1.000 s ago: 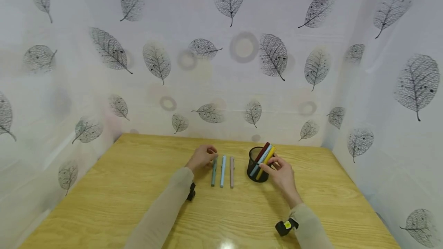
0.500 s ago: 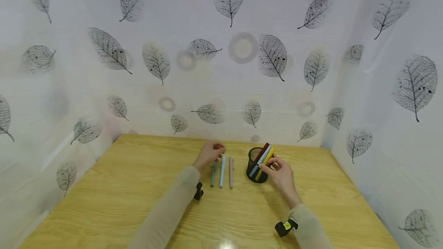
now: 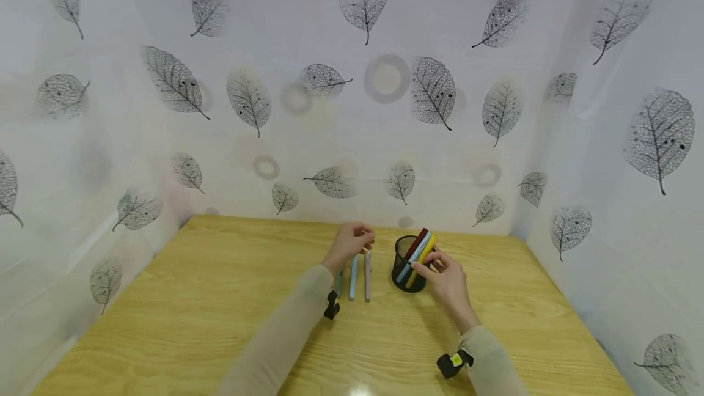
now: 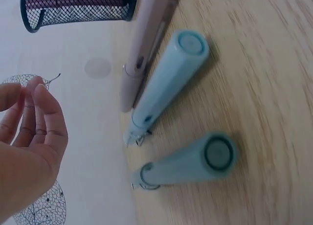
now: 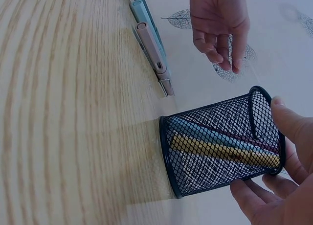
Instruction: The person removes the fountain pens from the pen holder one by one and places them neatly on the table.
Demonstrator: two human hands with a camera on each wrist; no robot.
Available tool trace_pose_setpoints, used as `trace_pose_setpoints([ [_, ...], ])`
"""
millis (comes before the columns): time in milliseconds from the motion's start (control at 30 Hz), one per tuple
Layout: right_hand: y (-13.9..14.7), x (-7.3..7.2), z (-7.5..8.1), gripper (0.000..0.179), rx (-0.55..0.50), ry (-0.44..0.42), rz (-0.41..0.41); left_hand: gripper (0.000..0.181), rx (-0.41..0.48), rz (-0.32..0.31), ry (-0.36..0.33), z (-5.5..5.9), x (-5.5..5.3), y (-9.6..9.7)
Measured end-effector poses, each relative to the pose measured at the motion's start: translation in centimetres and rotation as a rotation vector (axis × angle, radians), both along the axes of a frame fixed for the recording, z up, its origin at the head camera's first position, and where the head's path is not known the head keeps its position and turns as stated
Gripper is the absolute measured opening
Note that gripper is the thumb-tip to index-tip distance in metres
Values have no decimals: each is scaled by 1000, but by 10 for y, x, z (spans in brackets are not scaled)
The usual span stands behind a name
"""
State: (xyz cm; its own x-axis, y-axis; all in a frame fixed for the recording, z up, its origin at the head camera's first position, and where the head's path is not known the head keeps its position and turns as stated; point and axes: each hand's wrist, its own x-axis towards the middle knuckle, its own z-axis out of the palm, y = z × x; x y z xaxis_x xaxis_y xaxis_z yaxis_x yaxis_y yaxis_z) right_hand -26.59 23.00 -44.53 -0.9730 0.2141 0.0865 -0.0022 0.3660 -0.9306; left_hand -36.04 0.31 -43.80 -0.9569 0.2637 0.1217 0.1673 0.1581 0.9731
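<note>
My left hand (image 3: pixel 350 244) is over the far ends of a row of three pens, fingers bent and holding nothing. The row has a green pen (image 4: pixel 190 161), a light blue pen (image 4: pixel 168 80) and a pinkish-grey pen (image 4: pixel 143 44), lying side by side. In the head view, that hand and its sleeve partly cover the green pen. My right hand (image 3: pixel 448 280) grips a black mesh pen holder (image 5: pixel 215 142) near its rim, thumb on one side and fingers on the other. Inside it lean a dark red pen (image 3: pixel 416 245), a light blue pen (image 3: pixel 406 271) and a yellow pen (image 3: pixel 426 248).
The wooden table (image 3: pixel 231 298) carries everything. A pale curtain with leaf prints (image 3: pixel 330 133) stands behind the table and along both sides. A black wrist camera (image 3: pixel 332 305) is strapped to the left wrist, another black camera (image 3: pixel 453 362) to the right.
My left hand has moved to the right, from the green pen's far end across to the pinkish-grey pen's. The right hand and pen holder have stayed in place.
</note>
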Motion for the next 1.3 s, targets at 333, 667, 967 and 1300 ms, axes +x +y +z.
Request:
trace_pose_setpoints([
  [333, -2, 2, 1, 37, -12, 21, 2, 17, 44, -31, 6, 5, 4, 21],
  [667, -2, 2, 1, 35, -14, 15, 8, 19, 61, -39, 64, 4, 4, 32],
  [967, -1, -1, -3, 35, -7, 15, 0, 17, 83, -84, 135, 9, 7, 46],
  [1300, -2, -1, -1, 37, -9, 25, -5, 17, 74, -51, 166, 12, 7, 56],
])
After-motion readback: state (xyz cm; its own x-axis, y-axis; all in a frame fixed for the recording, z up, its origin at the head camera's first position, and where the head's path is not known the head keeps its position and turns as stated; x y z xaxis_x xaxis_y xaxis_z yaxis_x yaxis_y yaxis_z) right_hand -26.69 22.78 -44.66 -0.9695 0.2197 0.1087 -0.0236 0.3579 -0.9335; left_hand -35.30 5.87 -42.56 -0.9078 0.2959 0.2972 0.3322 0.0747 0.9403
